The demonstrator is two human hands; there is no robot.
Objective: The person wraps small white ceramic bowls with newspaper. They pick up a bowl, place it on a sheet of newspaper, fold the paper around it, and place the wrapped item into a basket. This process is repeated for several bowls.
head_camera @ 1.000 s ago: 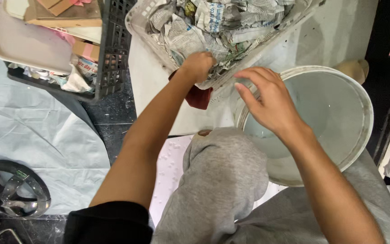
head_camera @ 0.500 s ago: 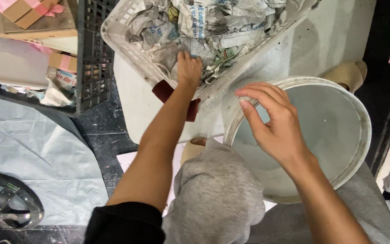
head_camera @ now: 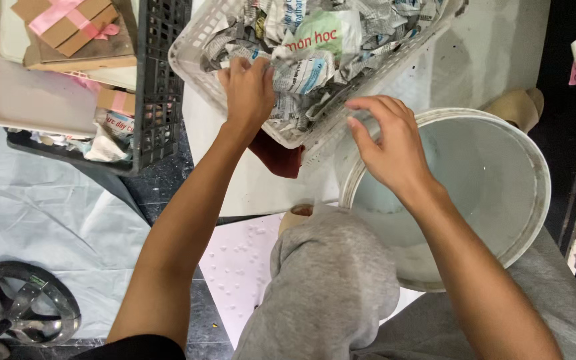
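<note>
- Head view: the torn newspaper (head_camera: 315,63) lies in a white plastic basket (head_camera: 191,63) at the top middle of the frame. The basket is tipped, with one corner low.
- The paper looks light, soft and crumpled. It should squash in the hand and could rip if pulled hard. A loose bunch on top of the pile looks like the best place to take hold.
- The left hand (head_camera: 248,93) is in the basket, on top of the paper near the basket's left side. Its fingers (head_camera: 238,67) are bent down into the scraps and pressed close together. They look closed on a bunch of paper, but the hand hides the grip.
- The right hand (head_camera: 391,147) floats just right of the basket's low corner, above the near rim of a big white bucket (head_camera: 535,167). Its fingers (head_camera: 368,103) are curled and a little apart. They hold nothing. The tips are near the basket edge, and I cannot tell if they touch it.
- The bucket sits at the right of the frame and looks like it has no paper in it.
- A dark red cloth (head_camera: 278,157) peeks out under the basket.
- A dark crate (head_camera: 161,80) with cardboard sits at the upper left.
- A grey-clad knee (head_camera: 328,280) fills the bottom middle.
</note>
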